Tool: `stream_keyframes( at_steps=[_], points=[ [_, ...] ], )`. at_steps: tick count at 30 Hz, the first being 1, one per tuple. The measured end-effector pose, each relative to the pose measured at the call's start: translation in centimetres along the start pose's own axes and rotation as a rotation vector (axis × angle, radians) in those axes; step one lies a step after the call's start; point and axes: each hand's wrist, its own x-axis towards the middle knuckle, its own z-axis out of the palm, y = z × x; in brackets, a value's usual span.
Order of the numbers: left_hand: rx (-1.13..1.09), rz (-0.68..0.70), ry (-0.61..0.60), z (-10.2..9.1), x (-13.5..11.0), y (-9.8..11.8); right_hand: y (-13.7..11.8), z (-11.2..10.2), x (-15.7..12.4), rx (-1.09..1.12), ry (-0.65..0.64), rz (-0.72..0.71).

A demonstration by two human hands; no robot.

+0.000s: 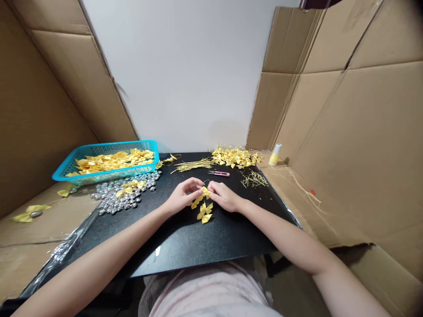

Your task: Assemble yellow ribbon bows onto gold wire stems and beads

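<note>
Both hands meet over the middle of the black table. My left hand [185, 195] has its thumb and fingers curled in, pinching a yellow ribbon bow [206, 192] from the left. From the right, my right hand [224, 196] closes its fingertips on the same bow. A thin strand shows above the fingertips. Just below the hands lie more yellow bows [205, 211], a few of them partly under my left hand. Beyond the hands rests a pair of pink thread snips [220, 174], beside a bundle of gold cords [194, 164].
A turquoise basket [107, 175] of yellow bows stands at the left, behind silver beads [115, 198]. A pile of finished-looking bows [234, 156] lies at the back, with cord scraps [254, 179] nearer. A thread spool [275, 155] stands right. Cardboard walls [357, 132] flank the black table [178, 246].
</note>
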Motion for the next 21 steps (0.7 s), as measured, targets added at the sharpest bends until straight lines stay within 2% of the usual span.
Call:
stream_keyframes(
  at_steps=[5, 15, 21],
  points=[
    [0.019, -0.034, 0.031, 0.1, 0.0, 0.0, 0.0, 0.1, 0.0, -0.006, 0.005, 0.024],
    [0.016, 0.017, 0.088, 0.0, 0.1, -0.5, -0.1, 0.1, -0.2, -0.038, 0.055, 0.076],
    [0.015, 0.032, 0.092, 0.0, 0.2, -1.0, 0.0, 0.1, 0.0, -0.111, 0.025, 0.065]
  ],
)
